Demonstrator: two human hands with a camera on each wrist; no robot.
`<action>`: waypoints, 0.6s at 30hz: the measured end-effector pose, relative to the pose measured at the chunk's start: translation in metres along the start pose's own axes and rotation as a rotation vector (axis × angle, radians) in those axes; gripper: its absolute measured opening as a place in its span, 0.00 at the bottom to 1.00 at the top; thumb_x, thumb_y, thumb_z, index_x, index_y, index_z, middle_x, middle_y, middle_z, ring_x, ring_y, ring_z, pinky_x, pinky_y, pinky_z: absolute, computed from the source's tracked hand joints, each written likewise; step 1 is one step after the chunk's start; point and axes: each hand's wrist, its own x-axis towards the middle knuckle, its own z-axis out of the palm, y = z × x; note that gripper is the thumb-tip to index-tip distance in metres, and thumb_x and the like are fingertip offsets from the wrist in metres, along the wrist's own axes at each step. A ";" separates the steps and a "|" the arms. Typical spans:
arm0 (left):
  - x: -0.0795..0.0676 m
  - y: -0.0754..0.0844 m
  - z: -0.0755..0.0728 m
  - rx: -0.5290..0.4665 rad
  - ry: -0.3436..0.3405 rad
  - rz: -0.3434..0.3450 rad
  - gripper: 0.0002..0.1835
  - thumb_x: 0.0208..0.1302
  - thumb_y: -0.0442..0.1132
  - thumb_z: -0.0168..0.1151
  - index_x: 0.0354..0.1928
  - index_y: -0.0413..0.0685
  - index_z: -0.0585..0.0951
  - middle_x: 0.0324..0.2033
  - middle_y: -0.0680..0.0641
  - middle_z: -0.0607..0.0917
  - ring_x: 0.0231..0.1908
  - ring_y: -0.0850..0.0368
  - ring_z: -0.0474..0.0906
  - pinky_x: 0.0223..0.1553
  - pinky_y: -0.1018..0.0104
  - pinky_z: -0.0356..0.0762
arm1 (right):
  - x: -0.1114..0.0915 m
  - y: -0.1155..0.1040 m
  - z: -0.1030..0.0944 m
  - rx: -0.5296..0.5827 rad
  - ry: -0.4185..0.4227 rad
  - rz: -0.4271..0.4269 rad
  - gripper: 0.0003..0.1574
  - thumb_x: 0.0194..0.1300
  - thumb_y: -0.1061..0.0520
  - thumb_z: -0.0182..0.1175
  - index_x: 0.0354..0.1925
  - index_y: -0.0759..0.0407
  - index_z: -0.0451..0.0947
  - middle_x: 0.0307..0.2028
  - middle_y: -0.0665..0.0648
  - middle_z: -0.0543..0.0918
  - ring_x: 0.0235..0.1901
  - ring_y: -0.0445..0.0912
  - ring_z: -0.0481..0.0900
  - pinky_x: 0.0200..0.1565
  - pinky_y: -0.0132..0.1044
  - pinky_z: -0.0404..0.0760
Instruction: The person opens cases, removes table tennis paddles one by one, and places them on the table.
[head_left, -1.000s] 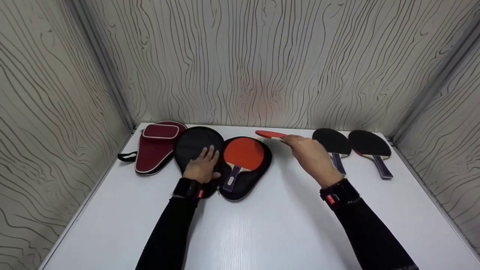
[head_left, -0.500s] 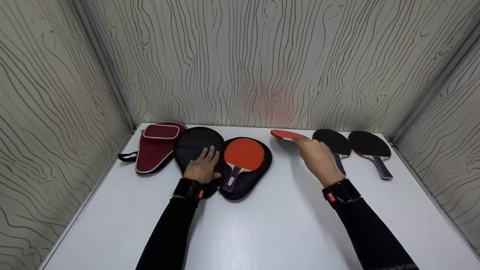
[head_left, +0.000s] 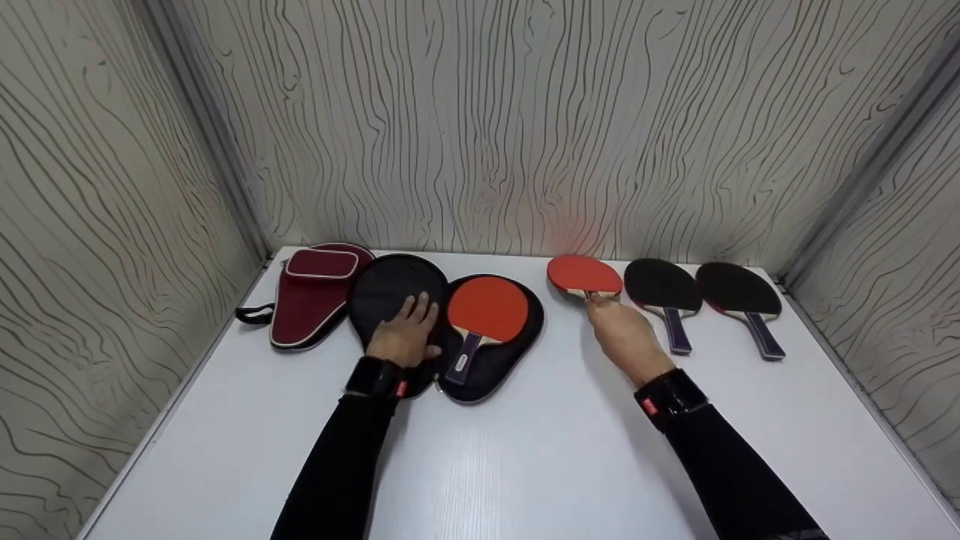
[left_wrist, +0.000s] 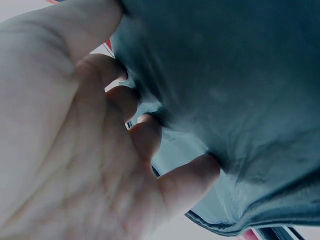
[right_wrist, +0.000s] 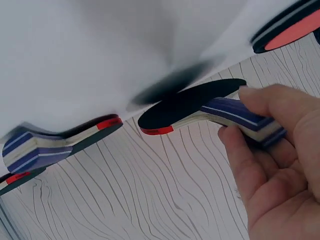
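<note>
My left hand rests with its fingers spread on the black lid of an opened paddle case. In the left wrist view its fingertips press into the dark cloth. The case's other half holds a table tennis paddle, red face up, handle toward me. To the right, my right hand grips another paddle by its handle, red face up, near the back of the table. The right wrist view shows fingers and thumb round the striped handle, with the blade's black underside close over the white surface.
Two black-faced paddles lie to the right of the held one, handles toward me. A maroon case with a black strap lies at the left, overlapped by the black lid. Patterned walls enclose the white table.
My right hand has carried its paddle rightward, away from the opened case, and lowered it beside the black-faced ones, its red face now turned into view. My left hand has stayed on the lid.
</note>
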 end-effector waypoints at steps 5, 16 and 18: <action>0.001 -0.001 0.001 -0.002 0.000 -0.004 0.51 0.85 0.60 0.69 0.97 0.51 0.56 0.98 0.42 0.48 0.98 0.38 0.45 0.83 0.18 0.71 | -0.006 0.000 0.006 0.022 -0.028 -0.001 0.04 0.76 0.74 0.67 0.45 0.70 0.85 0.42 0.70 0.94 0.28 0.67 0.93 0.25 0.59 0.91; -0.001 0.000 0.001 -0.002 0.017 0.003 0.50 0.85 0.60 0.69 0.97 0.50 0.58 0.98 0.43 0.49 0.97 0.38 0.46 0.82 0.17 0.72 | -0.017 0.028 0.054 0.072 -0.009 -0.101 0.16 0.63 0.72 0.79 0.46 0.70 0.84 0.37 0.68 0.91 0.24 0.65 0.90 0.23 0.59 0.89; -0.001 0.000 0.000 -0.001 0.011 0.003 0.50 0.85 0.60 0.68 0.97 0.50 0.58 0.98 0.42 0.49 0.97 0.38 0.46 0.82 0.17 0.72 | -0.018 0.037 0.072 0.072 -0.003 -0.105 0.13 0.65 0.70 0.77 0.46 0.69 0.84 0.35 0.66 0.91 0.23 0.63 0.89 0.21 0.59 0.87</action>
